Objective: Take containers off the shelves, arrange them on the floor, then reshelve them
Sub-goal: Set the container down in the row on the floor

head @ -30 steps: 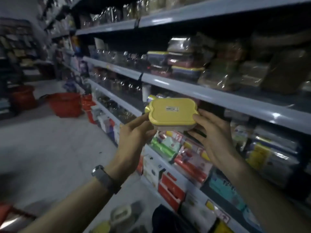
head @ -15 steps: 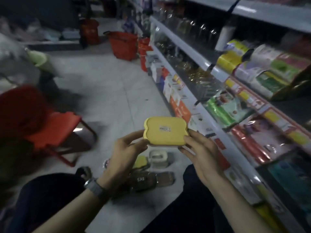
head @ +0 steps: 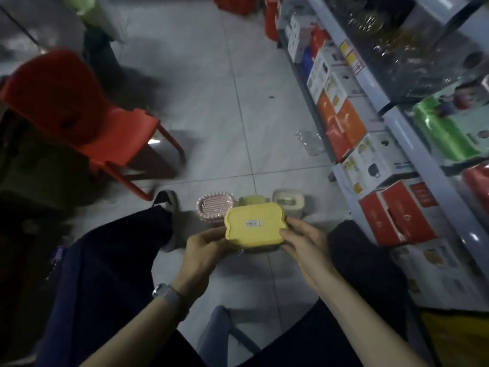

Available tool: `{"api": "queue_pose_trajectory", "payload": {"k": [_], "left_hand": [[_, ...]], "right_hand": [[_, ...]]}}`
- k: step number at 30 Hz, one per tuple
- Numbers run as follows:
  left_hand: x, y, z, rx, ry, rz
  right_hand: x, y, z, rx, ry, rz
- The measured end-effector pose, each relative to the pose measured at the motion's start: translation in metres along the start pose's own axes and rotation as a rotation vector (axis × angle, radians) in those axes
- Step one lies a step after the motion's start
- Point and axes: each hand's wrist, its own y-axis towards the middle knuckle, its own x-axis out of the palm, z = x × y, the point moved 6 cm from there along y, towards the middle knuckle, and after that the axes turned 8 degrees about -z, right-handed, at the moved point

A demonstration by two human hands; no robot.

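Left hand point(head: 203, 250) and right hand point(head: 304, 245) held out low in front, fingers curled, gripping opposite ends of box point(head: 252, 226)

Matt yellow plastic container lid point(head: 254, 224), glossy red plastic chair point(head: 79, 115), smooth grey floor tiles point(head: 225, 102).

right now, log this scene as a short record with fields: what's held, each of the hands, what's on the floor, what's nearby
held: yellow-lidded container, lid up, small label on top
left: left hand grips its left edge
right: right hand grips its right edge
on the floor: pink ribbed container, green-lidded container partly hidden, cream container, in a row just beyond the held one
held one touching floor: cannot tell
nearby: red chair on the left; shelves of boxed goods on the right
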Motion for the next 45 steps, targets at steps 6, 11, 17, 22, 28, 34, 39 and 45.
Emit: {"api": "queue_pose_trajectory", "payload": {"k": [6, 11, 17, 22, 28, 34, 39, 45], "left_hand": [[-0.039, 0.059, -0.082, -0.269, 0.051, 0.103], [-0.067, 0.086, -0.141, -0.453, 0.064, 0.135], [-0.084, 0.106, -0.21, -0.634, 0.087, 0.08], [-0.087, 0.135, -0.261, -0.651, 0.288, 0.035], [-0.08, 0.153, -0.294, -0.686, 0.323, -0.012], [-0.08, 0.152, -0.315, -0.752, 0.113, 0.133], [-0.087, 0.151, -0.323, -0.712, 0.157, 0.121], [-0.091, 0.157, -0.328, -0.681, -0.01, 0.266]], "right_hand": [[0.018, 0.045, 0.075, 0.238, -0.344, -0.087], [0.032, 0.083, 0.123, 0.466, -0.366, -0.098], [0.04, 0.116, 0.191, 0.586, -0.365, -0.106], [0.024, 0.137, 0.259, 0.677, -0.369, -0.038], [0.016, 0.158, 0.325, 0.674, -0.28, -0.032], [0.035, 0.147, 0.312, 0.669, -0.178, 0.027], [0.042, 0.148, 0.324, 0.699, -0.069, 0.01], [0.042, 0.158, 0.326, 0.7, -0.023, 0.043]]}}
